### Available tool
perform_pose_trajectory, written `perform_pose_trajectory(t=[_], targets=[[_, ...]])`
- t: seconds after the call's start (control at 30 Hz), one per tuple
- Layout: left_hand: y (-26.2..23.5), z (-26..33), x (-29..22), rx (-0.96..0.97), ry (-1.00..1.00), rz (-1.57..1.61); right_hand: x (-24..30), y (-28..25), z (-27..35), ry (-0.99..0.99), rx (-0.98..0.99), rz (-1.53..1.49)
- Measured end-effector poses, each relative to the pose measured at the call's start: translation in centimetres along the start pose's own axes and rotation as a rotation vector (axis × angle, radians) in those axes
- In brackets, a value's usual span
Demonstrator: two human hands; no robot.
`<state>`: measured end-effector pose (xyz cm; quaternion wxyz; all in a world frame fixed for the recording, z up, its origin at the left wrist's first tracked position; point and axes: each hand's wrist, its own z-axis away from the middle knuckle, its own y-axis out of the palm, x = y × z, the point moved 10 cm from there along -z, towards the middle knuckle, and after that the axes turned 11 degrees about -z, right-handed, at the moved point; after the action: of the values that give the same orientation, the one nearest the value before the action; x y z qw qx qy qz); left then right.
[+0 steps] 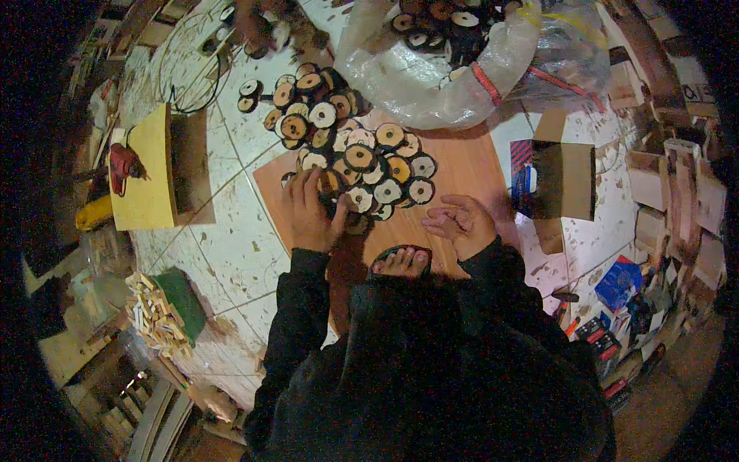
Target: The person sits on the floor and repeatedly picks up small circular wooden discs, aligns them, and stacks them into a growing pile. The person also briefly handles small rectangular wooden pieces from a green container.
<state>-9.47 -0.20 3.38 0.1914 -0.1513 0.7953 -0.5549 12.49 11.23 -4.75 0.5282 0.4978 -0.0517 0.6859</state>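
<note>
My left hand (pixel 310 212) rests palm down on the near edge of a pile of round discs (pixel 350 146), dark-rimmed with white or orange faces and a centre hole; its fingers cover one or two discs, and a grip cannot be made out. My right hand (pixel 463 224) hovers over a brown wooden board (pixel 462 165) just right of the pile, fingers loosely curled and apart, with nothing visible in it. My sandalled foot (pixel 401 262) sits on the board between both dark sleeves.
A clear plastic bag (pixel 431 85) with more discs lies at the back. A brown cardboard box (pixel 566 179) stands to the right, small packages (pixel 620 285) beyond it. On the left are a yellow board (pixel 146 173), a red tool (pixel 122 165) and stacked wood pieces (pixel 156 312) on the white tiled floor.
</note>
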Motion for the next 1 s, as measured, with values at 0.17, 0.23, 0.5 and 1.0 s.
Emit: perform_pose_trajectory(t=[0.17, 0.23, 0.5, 1.0], targets=[[-1.2, -3.5, -1.9, -0.097, 0.018, 0.051, -0.9, -1.6, 0.4, 0.324, -0.157, -0.271], [0.0, -7.1, -3.6, -0.101, 0.098, 0.158, 0.9, -1.7, 0.2, 0.26, -0.113, -0.045], [16.1, -23.6, -9.9, 0.165, 0.107, 0.344, 3.4, -3.6, 0.4, 0.037, -0.164, 0.221], [22.7, -26.2, -9.4, 0.17, 0.159, 0.305, 6.3, -4.8, 1.0, -0.205, -0.255, 0.27]])
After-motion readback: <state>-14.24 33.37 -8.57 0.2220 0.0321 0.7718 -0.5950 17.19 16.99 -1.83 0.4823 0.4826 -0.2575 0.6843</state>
